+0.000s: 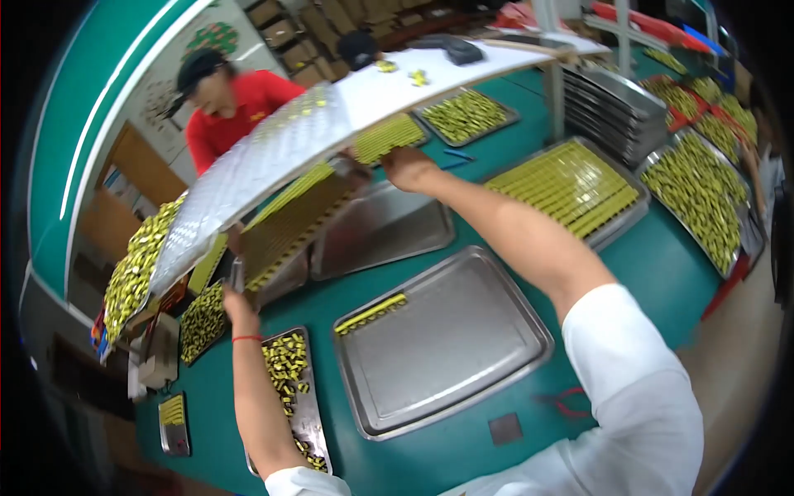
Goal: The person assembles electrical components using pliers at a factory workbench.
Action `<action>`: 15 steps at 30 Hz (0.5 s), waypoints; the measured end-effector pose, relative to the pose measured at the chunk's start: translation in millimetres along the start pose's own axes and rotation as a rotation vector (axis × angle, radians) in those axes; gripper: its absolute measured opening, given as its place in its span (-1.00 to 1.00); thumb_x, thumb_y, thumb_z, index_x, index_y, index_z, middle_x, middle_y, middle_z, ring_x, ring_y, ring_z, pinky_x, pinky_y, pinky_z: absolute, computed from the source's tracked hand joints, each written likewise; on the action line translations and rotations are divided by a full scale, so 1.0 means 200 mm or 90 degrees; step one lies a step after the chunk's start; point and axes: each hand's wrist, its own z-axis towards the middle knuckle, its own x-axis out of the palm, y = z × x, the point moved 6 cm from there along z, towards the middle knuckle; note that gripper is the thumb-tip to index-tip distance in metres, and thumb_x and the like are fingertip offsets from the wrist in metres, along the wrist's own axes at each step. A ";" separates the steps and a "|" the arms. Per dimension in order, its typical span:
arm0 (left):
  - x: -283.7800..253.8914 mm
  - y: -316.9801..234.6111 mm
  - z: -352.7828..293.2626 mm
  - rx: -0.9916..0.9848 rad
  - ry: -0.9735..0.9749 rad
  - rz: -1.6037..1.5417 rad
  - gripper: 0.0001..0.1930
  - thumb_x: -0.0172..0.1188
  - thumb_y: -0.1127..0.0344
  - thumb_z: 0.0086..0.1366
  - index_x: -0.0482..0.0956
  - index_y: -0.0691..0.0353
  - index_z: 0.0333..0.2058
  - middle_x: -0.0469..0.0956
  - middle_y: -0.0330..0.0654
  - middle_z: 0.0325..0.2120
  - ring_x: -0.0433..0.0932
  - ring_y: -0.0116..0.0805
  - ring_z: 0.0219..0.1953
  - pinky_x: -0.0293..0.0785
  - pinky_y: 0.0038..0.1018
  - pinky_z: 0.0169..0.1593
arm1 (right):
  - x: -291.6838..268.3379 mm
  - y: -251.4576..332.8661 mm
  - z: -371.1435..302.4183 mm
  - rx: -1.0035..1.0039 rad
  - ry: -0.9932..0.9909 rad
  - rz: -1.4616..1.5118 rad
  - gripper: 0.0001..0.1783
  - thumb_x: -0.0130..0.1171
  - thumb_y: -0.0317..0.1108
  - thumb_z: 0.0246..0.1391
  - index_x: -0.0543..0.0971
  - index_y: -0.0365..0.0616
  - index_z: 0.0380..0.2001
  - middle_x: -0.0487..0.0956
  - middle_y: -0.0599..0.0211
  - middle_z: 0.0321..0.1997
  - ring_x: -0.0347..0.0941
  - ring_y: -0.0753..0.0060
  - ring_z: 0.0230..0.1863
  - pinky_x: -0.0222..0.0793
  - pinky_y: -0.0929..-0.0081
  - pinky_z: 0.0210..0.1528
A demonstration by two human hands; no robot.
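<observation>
A metal tray [302, 219] lined with rows of yellow-green pieces is tilted under the raised white shelf. My left hand [238, 302] grips its near left metal edge. Beyond the tray's right end, my right hand [409, 169] has its fingers curled; what they hold, if anything, is hidden. Dark, blurred shapes at both tray ends may be another person's hands. In front of me lies a large metal tray [447, 355] with one short row of yellow pieces [370, 314] at its far left. A narrow tray [310, 417] of loose yellow-and-black pieces sits beside my left forearm.
A person in a red shirt [248, 99] stands across the shelf [430, 74]. Right are a tray of neat rows [571, 186], stacked metal trays [612, 112] and a heaped tray [695, 190]. Red-handled pliers [571, 403] and a dark square [505, 428] lie near me.
</observation>
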 end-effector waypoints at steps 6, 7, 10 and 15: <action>0.07 0.18 -0.49 -0.025 -0.013 0.094 -0.57 0.06 0.03 0.30 0.47 0.19 0.01 0.58 -0.26 -0.34 0.41 -0.49 -0.50 0.32 -0.35 -0.34 | -0.71 -0.71 -0.60 0.020 -0.039 0.003 -0.63 0.08 -0.10 0.14 0.60 -0.20 -0.24 0.63 -0.04 -0.20 0.56 -0.08 -0.12 0.46 0.13 -0.03; 0.21 0.20 -0.59 0.020 0.052 0.137 -0.62 0.10 0.11 0.29 0.48 0.19 0.00 0.58 -0.26 -0.35 0.42 -0.51 -0.49 0.33 -0.41 -0.39 | -0.82 -0.96 -0.72 0.095 -0.076 0.014 -0.67 0.08 -0.16 0.12 0.60 -0.21 -0.27 0.64 -0.02 -0.22 0.57 -0.07 -0.14 0.46 0.15 -0.05; 0.62 0.16 -0.94 0.156 0.244 0.138 -0.76 0.14 0.32 0.28 0.52 0.22 -0.10 0.55 -0.27 -0.39 0.39 -0.56 -0.51 0.28 -0.58 -0.45 | -1.13 -1.42 -1.12 0.285 -0.246 -0.048 -0.72 0.08 -0.26 0.14 0.58 -0.23 -0.19 0.63 0.01 -0.26 0.58 0.04 -0.17 0.45 0.22 -0.13; 1.26 0.20 -1.38 0.260 0.442 0.143 -0.83 0.12 0.37 0.33 0.54 0.36 -0.20 0.49 -0.27 -0.51 0.38 -0.58 -0.61 0.28 -0.60 -0.55 | -1.06 -1.74 -1.48 0.345 -0.390 -0.133 -0.68 0.10 -0.26 0.11 0.56 -0.14 -0.09 0.55 -0.05 -0.05 0.44 -0.12 0.02 0.35 0.07 0.11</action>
